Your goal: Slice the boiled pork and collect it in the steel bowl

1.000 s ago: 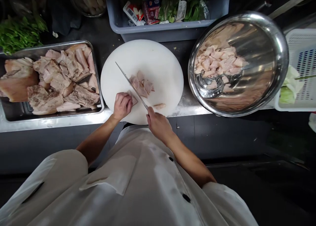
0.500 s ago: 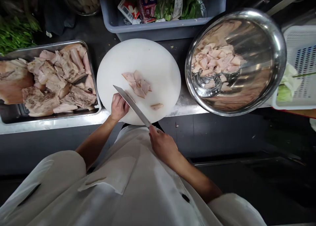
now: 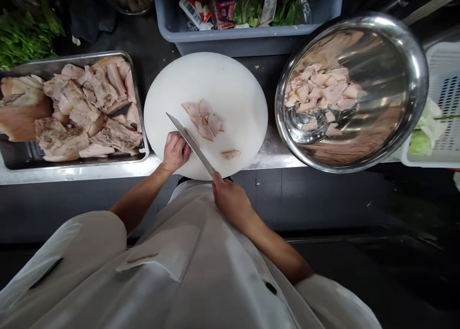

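- Knife (image 3: pixel 190 143) pulled back now, clear of the cut pieces (image 3: pixel 205 120) on the board (image 3: pixel 237 80)!
- Right hand (image 3: pixel 232 199) wraps its handle.
- Left hand (image 3: pixel 175 152), fingers curled, pins a half-hidden meat piece (image 3: pixel 191 135).

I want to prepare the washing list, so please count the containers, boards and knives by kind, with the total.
Metal tray: 1
Bowls, large one and one cut off at the top edge: 2
Grey bin: 1
White basket: 1
Cutting board: 1
Knife: 1
Total clearly visible: 7
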Demonstrator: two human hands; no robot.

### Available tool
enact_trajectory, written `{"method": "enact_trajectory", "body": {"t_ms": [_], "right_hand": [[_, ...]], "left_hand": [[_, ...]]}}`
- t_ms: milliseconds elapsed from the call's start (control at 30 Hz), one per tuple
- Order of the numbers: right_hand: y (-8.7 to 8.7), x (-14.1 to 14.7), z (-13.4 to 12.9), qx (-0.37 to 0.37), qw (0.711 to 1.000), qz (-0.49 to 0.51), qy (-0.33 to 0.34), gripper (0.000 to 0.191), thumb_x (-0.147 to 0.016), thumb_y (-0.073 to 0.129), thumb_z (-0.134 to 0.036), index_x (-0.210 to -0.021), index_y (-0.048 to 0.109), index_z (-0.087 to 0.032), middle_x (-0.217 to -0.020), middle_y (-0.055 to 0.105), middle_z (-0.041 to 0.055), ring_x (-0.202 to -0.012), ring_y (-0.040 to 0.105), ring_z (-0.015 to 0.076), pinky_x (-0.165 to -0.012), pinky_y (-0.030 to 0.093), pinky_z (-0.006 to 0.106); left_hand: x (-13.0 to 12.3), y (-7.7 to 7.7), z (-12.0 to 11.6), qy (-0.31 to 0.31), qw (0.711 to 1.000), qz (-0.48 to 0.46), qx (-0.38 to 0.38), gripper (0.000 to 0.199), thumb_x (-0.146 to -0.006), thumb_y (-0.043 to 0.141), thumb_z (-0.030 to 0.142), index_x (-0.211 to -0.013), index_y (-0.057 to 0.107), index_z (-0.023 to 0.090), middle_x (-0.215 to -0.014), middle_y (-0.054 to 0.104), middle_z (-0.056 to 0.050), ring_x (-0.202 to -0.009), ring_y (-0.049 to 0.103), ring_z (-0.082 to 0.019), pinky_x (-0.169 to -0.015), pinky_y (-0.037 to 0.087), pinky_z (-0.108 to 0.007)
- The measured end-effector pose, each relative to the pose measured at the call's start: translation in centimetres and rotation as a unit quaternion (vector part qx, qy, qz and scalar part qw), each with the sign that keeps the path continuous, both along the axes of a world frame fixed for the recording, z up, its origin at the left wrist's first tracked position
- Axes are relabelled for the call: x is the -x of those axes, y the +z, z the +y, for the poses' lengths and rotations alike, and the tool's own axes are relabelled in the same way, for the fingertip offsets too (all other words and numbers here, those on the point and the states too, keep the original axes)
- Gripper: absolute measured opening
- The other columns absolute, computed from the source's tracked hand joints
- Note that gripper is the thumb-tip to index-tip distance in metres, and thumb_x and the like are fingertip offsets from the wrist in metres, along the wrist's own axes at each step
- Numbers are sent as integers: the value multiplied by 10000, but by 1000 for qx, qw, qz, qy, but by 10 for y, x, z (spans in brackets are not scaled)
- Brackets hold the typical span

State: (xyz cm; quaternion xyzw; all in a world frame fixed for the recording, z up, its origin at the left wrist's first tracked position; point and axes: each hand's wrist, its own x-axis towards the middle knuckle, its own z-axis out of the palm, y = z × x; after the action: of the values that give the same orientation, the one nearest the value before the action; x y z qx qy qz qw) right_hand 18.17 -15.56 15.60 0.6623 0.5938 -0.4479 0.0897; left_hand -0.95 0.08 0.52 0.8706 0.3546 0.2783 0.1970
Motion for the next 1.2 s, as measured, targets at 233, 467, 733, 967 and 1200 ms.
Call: {"method": "enact_trajectory", "body": {"t_ms": [233, 467, 733, 967, 1200], "right_hand": [[-2, -1, -2, -8, 1000, 16, -9, 343, -1102, 318, -221, -1403, 475, -170, -1021, 749, 104, -880, 739, 232, -729, 513, 298], [-9, 4, 16, -36, 999, 6, -7, 360, -1112, 302, -246, -1444, 425, -182, -1056, 750, 122, -949, 726, 249, -791, 496, 321], [-3, -4, -30, 32, 999, -7, -28, 295, -1106, 357, -268, -1336, 525, -191, -971, 763, 92, -820, 725, 224, -664, 433, 280], [-18, -5, 28, -66, 997, 7, -28, 320, -1126, 320, -289, -1394, 452, -174, -1057, 759, 99, -955, 722, 239, -772, 457, 289], [22, -6, -20, 18, 999, -25, 13, 341, -1110, 319, -255, -1400, 490, -199, -1011, 744, 111, -829, 732, 238, -688, 485, 288]], "left_hand": [[-3, 6, -1, 16, 1000, 22, -5, 193, -990, 547, 346, -846, 593, 225, -896, 615, -113, -935, 590, -274, -847, 521, -489], [-4, 6, -1, 13, 1000, 24, -2, 241, -1014, 513, 379, -853, 601, 222, -922, 624, -122, -949, 581, -268, -853, 517, -486], [-5, 8, -1, 5, 1000, 15, 17, 169, -994, 536, 328, -906, 634, 221, -958, 651, -129, -955, 605, -279, -868, 521, -511], [-2, 15, -3, -17, 999, 6, 30, 138, -1003, 535, 308, -956, 631, 221, -995, 650, -114, -1001, 605, -267, -906, 512, -493], [4, -4, -3, 17, 1000, 11, -16, 193, -989, 551, 354, -856, 592, 221, -882, 599, -103, -943, 588, -275, -861, 502, -473]]}}
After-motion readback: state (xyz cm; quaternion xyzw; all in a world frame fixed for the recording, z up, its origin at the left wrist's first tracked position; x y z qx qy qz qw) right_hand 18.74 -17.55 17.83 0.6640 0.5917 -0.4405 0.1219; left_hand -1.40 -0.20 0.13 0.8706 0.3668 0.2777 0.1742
